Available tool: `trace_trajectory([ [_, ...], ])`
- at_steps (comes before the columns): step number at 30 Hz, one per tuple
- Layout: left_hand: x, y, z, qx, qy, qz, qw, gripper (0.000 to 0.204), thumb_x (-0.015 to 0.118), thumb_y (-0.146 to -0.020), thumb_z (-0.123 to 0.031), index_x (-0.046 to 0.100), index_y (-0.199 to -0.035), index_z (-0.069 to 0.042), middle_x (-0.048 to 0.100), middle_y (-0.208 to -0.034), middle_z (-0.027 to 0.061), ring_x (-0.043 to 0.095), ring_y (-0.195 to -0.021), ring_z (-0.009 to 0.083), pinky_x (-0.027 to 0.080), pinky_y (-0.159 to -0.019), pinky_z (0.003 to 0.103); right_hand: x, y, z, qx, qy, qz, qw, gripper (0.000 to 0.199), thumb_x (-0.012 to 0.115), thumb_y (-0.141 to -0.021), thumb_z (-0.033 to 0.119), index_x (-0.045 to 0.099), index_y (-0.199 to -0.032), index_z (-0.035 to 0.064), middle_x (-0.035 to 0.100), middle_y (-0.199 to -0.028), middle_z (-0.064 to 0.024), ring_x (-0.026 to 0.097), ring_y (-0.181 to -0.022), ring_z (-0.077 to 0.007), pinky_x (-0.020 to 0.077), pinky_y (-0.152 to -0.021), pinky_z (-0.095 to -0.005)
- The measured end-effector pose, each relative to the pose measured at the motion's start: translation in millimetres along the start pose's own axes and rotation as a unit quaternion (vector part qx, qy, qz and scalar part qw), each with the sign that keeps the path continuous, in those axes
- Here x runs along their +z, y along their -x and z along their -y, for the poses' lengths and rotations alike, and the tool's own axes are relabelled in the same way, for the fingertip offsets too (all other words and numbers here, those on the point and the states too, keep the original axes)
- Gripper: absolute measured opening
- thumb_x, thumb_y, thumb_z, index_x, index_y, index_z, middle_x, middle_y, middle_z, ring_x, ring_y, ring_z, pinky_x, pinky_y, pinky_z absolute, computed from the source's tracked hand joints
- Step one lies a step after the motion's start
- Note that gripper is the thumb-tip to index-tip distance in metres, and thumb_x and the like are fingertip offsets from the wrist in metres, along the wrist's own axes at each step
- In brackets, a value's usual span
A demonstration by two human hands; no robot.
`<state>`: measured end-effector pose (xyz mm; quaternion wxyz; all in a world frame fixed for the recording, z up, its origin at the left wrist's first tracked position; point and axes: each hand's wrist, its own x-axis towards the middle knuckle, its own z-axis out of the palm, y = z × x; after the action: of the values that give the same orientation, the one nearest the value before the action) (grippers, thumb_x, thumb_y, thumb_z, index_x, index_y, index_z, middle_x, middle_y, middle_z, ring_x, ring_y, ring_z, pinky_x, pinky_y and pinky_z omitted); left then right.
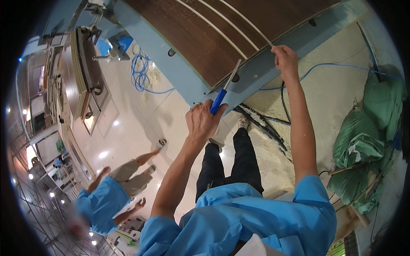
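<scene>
Centrally, a blue-handled tool (pixel 222 96) is gripped in the left hand (pixel 204 121), the fingers curled tightly round the handle; its grey blade is angled up onto the brown panel (pixel 205 40), ending near the panel's lower edge. The panel is laid on a pale blue table (pixel 179 74), and three thin white strips (pixel 222 32) are seen running across it. The end of the rightmost strip is pinched between the fingertips of the right hand (pixel 285 59), at the panel's right-hand edge over the blue frame.

Beneath the table, a blue hose (pixel 341 66) is trailed across a floor strewn with pale sawdust (pixel 333 98), and black cables (pixel 265 121) are laid just beside the person's feet. A coil of blue hose (pixel 140 72) is seen beyond the table's far corner. Green sacks (pixel 367 136) are piled at the right, well apart from both hands. At lower left another person (pixel 106 200) in a blue top is shown on the tiled floor, clear of the table. Stacked boards (pixel 81 68) are stood at upper left.
</scene>
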<state>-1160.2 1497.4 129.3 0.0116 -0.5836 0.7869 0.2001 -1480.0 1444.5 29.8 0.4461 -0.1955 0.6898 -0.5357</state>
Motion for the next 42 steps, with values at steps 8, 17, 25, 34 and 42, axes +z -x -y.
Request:
trace_trajectory([
  [8, -2.1, 17.7, -1.9, -0.012, 0.038, -0.010, 0.999, 0.043, 0.075, -0.090, -0.047, 0.068, -0.080, -0.006, 0.063, -0.063, 0.0153, 0.067, -0.070, 0.0347, 0.051, -0.067, 0.045, 6.9, -12.4, 7.3, 0.015, -0.021, 0.026, 0.999, 0.021, 0.073, -0.092, 0.020, 0.069, -0.091, -0.0014, 0.060, -0.063, -0.0045, 0.049, -0.049, -0.0083, 0.0347, -0.044, -0.0259],
  [17, 3.7, 33.6, 7.2, -0.013, 0.048, -0.016, 0.999, 0.046, 0.075, -0.092, -0.048, 0.067, -0.079, -0.005, 0.063, -0.063, 0.0174, 0.066, -0.068, 0.0356, 0.050, -0.066, 0.046, 5.6, -11.9, 14.3, 0.022, -0.030, 0.035, 0.999, 0.027, 0.074, -0.095, 0.024, 0.065, -0.098, -0.0013, 0.066, -0.067, -0.0085, 0.054, -0.048, -0.0093, 0.0406, -0.044, -0.0256],
  [25, 1.5, 38.1, 8.2, -0.023, 0.073, 0.012, 0.997, 0.045, 0.070, -0.095, -0.046, 0.062, -0.079, -0.005, 0.063, -0.068, 0.0195, 0.064, -0.070, 0.0412, 0.046, -0.067, 0.049, 1.2, -6.0, 23.6, 0.066, 0.037, 0.044, 0.996, 0.046, 0.075, -0.093, 0.047, 0.067, -0.101, 0.0023, 0.067, -0.074, -0.0070, 0.064, -0.057, -0.0102, 0.0492, -0.051, -0.0238],
  [34, 7.6, 43.7, 11.6, -0.004, 0.083, -0.010, 0.996, 0.044, 0.073, -0.093, -0.046, 0.066, -0.079, -0.005, 0.062, -0.062, 0.0169, 0.065, -0.065, 0.0364, 0.049, -0.064, 0.046, 24.8, -16.1, 18.4, -0.023, 0.121, -0.013, 0.992, 0.049, 0.078, -0.091, 0.043, 0.064, -0.100, -0.0031, 0.068, -0.080, -0.0091, 0.068, -0.060, -0.0141, 0.0525, -0.050, -0.0255],
  [42, 13.6, 47.5, 17.3, 0.005, 0.100, -0.026, 0.995, 0.042, 0.075, -0.093, -0.045, 0.066, -0.079, -0.006, 0.062, -0.062, 0.0162, 0.065, -0.065, 0.0360, 0.049, -0.063, 0.045, 22.5, -20.2, 19.1, 0.007, 0.076, 0.000, 0.997, 0.049, 0.080, -0.090, 0.040, 0.063, -0.106, -0.0029, 0.068, -0.084, -0.0100, 0.067, -0.059, -0.0141, 0.0539, -0.050, -0.0263],
])
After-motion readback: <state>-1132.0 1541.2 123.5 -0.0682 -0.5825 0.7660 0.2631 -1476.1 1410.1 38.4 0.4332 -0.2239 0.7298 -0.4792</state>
